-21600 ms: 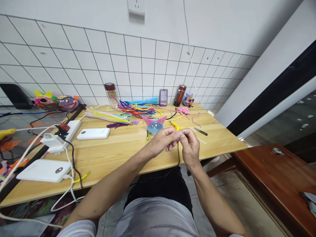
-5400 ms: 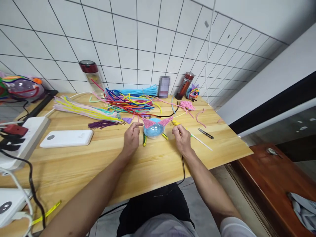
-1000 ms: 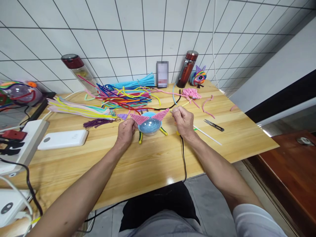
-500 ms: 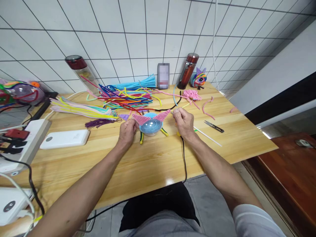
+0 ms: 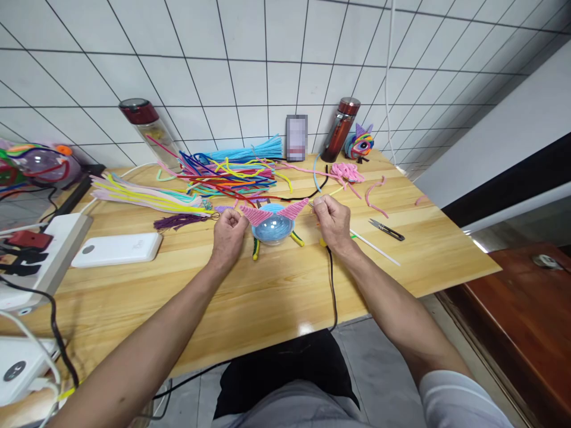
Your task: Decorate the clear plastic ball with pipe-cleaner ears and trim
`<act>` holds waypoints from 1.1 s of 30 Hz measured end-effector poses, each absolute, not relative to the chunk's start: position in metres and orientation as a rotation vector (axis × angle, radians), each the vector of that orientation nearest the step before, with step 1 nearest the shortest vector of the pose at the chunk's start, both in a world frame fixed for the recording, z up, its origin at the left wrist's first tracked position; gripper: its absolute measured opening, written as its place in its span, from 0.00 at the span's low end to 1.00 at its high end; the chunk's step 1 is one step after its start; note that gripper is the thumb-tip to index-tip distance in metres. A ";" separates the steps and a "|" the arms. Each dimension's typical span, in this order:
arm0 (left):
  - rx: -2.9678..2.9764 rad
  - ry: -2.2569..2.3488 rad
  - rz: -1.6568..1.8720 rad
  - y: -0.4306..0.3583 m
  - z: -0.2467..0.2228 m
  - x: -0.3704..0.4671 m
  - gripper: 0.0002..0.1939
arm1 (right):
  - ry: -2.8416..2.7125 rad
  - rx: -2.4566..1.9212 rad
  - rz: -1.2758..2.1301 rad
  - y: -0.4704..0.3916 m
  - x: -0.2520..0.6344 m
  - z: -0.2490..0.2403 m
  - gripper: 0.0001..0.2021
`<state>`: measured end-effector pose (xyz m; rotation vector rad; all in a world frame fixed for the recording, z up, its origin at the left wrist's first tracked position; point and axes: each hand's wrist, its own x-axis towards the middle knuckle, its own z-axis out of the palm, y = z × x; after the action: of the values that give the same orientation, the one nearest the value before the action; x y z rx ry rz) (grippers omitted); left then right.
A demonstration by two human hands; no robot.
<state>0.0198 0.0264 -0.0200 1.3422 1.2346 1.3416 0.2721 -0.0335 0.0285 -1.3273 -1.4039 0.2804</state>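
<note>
A small craft figure (image 5: pixel 273 229) with a clear dome over blue pipe-cleaner coils stands in front of me. Its two pink ears, the left one (image 5: pixel 256 214) and the right one (image 5: pixel 294 209), flare outward, and green-and-yellow legs (image 5: pixel 256 248) stick out below. My right hand (image 5: pixel 331 220) is closed in a pinch at the tip of the right ear. Beside the left ear, my left hand (image 5: pixel 231 233) is closed with fingertips pressed together; what they hold, if anything, is hidden. A purple piece (image 5: pixel 223 208) lies partly behind my left hand.
Several coloured pipe cleaners (image 5: pixel 227 175) are heaped behind the figure. Thread snips (image 5: pixel 387 230) and a white stick (image 5: pixel 377 248) lie to the right. A power bank (image 5: pixel 117 249) sits left. A glass bottle (image 5: pixel 149 131), phone (image 5: pixel 297 138) and red flask (image 5: pixel 341 129) stand by the wall.
My left hand has shifted slightly, its fingers curling up beside the left ear. The right hand and the figure stay nearly where they were.
</note>
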 end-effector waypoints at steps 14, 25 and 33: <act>1.072 1.041 1.352 0.027 -0.013 0.025 0.04 | -1.406 -1.330 0.288 -0.034 0.272 0.028 0.23; 1.010 1.052 1.330 0.019 -0.003 0.026 0.06 | -1.399 -1.346 0.293 -0.032 0.273 0.027 0.23; 1.155 1.048 1.288 0.022 -0.007 0.024 0.03 | -1.391 -1.362 0.292 -0.033 0.274 0.027 0.22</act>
<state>0.0240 0.0219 -0.0074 1.1554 1.0481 1.2876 0.2737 -0.0328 0.0269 -1.3623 -1.3909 0.2917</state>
